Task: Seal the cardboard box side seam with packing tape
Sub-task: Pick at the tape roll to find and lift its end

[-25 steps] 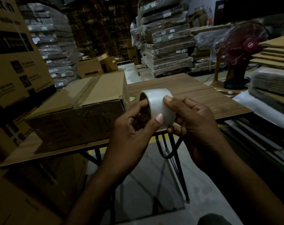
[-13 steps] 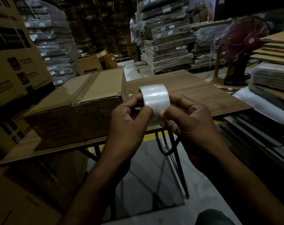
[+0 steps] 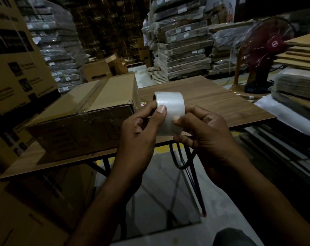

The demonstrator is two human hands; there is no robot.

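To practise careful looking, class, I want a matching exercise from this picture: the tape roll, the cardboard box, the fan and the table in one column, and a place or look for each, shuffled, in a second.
Column A
1. tape roll
2. cardboard box
3. fan
4. table

Column B
a. wood-grain top on dark legs
b. dark red, beyond the table's right end
c. held between the left hand and the right hand
d. lying on the table's left part

Pairs: 1-c, 2-d, 3-b, 4-a
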